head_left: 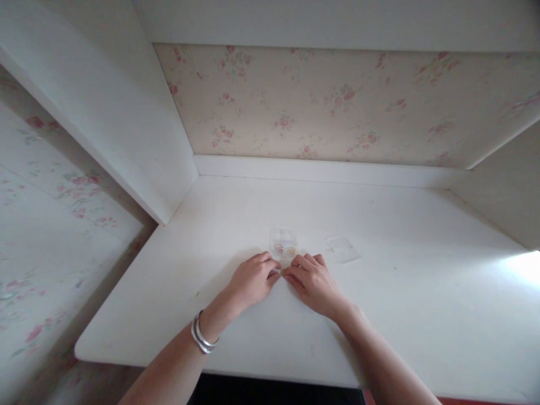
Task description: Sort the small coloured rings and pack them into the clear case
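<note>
My left hand (pixel 253 279) and my right hand (pixel 313 281) rest knuckles-up on the white desk (pixel 400 281), fingertips meeting in the middle. The fingers are curled and pinch at something very small between them; I cannot make out what it is. Just beyond the fingertips stands a small clear plastic box (pixel 284 243) with two small round pinkish pieces inside. A flat clear lid (pixel 343 248) lies on the desk to the right of the box. Silver bangles circle my left wrist.
The desk sits in a white alcove with flowered wallpaper (pixel 320 107) at the back and white side panels (pixel 126 112) left and right. Its front edge runs just below my forearms. Bright light falls on the far right of the surface.
</note>
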{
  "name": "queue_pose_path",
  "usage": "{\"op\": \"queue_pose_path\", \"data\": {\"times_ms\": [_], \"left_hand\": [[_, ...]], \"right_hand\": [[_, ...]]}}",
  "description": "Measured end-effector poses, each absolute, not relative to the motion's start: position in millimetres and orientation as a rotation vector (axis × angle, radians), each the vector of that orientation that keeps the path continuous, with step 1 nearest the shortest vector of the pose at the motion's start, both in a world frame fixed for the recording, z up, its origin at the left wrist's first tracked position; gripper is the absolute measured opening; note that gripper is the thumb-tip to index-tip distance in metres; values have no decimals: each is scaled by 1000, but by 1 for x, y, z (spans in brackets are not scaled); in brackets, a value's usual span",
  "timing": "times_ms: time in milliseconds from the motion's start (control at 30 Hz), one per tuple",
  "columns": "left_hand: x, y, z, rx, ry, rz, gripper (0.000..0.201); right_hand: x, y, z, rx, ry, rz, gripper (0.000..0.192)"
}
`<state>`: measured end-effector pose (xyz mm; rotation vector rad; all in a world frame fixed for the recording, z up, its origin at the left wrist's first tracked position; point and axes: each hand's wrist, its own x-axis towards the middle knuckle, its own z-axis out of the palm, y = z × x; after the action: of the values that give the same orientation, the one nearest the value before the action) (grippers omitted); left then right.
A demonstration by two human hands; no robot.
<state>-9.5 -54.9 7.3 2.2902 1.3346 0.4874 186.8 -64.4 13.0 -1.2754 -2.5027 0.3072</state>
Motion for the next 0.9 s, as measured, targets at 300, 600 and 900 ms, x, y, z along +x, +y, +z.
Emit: {"op": "queue_pose_path", "data": {"times_ms": [300,600,900], "left_hand": [[-10,-54,8,2250,1365,502,18],[-5,-57,12,2208,1288,556,19],[0,-60,3,2322,1246,483,21]], "right_hand": [[188,-64,9,-1259,-2425,332,18],[191,-55,2,-1297,-2146,313,21],[193,-48,0,-1373,-1877,146,19]]}}
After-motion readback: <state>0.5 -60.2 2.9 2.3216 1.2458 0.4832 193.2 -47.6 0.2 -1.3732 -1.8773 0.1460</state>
